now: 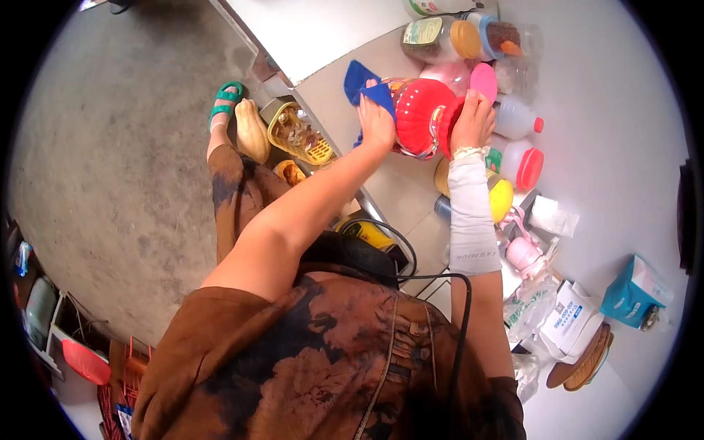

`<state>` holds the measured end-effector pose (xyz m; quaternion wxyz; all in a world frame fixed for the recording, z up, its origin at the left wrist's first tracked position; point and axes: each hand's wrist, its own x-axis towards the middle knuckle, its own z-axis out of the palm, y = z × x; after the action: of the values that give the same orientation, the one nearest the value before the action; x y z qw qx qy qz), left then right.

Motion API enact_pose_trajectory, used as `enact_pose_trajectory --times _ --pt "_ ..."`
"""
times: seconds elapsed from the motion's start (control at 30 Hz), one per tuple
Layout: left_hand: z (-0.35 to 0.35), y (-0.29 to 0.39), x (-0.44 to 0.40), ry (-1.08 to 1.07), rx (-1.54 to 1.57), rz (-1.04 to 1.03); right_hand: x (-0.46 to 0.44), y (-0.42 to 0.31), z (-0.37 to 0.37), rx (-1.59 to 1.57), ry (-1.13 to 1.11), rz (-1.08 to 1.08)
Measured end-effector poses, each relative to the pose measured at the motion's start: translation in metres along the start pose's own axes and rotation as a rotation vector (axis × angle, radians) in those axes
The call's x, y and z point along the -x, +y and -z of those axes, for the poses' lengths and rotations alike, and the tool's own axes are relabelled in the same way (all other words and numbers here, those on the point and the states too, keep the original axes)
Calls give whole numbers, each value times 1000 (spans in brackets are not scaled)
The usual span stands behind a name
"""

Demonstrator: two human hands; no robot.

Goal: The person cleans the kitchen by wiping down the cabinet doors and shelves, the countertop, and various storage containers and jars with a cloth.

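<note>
A glossy red ribbed vase (425, 110) with a flared mouth lies tilted sideways between my two hands, over the tiled counter (345, 81). My left hand (377, 123) presses a blue cloth (359, 79) against the vase's patterned end, with fingers partly hidden by the cloth. At the mouth end, my right hand (473, 123) is closed around the rim; a pale sleeve covers that forearm. Just beyond its fingertips shows a round pink lid (483, 82).
Jars and bottles line the wall, among them a yellow-lidded jar (433, 38) and a red-lidded jar (522, 165). A pink bottle (522, 253) and a blue box (632, 293) stand at right. Below the counter are a yellow basket (282, 136) and a squash (251, 132).
</note>
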<state>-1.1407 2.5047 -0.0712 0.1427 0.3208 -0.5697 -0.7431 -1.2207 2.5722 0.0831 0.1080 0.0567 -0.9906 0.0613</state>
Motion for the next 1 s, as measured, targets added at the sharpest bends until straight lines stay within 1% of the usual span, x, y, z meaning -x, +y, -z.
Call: enact_pose_trajectory --times 0.03,0.07,0.1,0.13,0.17,0.2,0.27,0.3,0.37,0.4,0.47,0.5,0.53,0.6,0.63,0.67,0.73,0.77,0.83,0.87,0.93,1.0 --pt "-11 -6 6 81 -24 75 2 -10 9 3 -22 -71" --pt "-17 5 21 21 -84 288 4 -18 14 5 -45 -140" --pt "-6 56 35 53 160 518 6 -18 15 4 -50 -137" --pt "-31 34 40 85 193 660 5 -17 15 -4 -46 -128" --pt "-26 73 45 236 472 943 5 -18 15 -12 -39 -119" --pt "-11 102 50 240 472 940 6 -20 16 -16 -41 -116" --pt "14 145 52 -84 1031 1087 6 -23 16 -5 -23 -135" --pt "17 158 48 -83 1030 1082 3 -22 15 -9 -22 -133" --pt "22 172 48 -234 798 1094 6 -17 15 -21 -34 -111" --pt "15 157 42 -236 788 1100 8 -17 15 -21 -36 -122" --pt "-3 125 16 -257 980 1246 6 -20 17 -10 -47 -127" --pt "9 143 6 -241 1052 1303 6 -19 13 -10 -5 -111" --pt "21 162 1 -247 1120 1307 6 -16 12 -10 -1 -119" --pt "23 142 -20 -200 841 1558 7 -19 15 -30 -16 -121" --pt "22 136 -22 -232 876 1546 7 -18 12 -8 1 -118" --pt "25 144 -28 -235 870 1548 6 -16 10 -8 2 -123" --pt "29 170 -50 93 682 2021 4 -13 11 -19 -9 -138" --pt "28 163 -55 84 683 2016 3 -15 11 -19 -1 -135" --pt "26 140 -56 131 858 2136 2 -21 14 39 -22 -207" --pt "31 135 -50 126 863 2131 2 -20 14 37 -17 -201" --pt "48 129 -38 -260 752 1397 2 -19 11 38 1 -201" --pt "67 112 -57 -194 597 1198 4 -22 13 41 -2 -170"
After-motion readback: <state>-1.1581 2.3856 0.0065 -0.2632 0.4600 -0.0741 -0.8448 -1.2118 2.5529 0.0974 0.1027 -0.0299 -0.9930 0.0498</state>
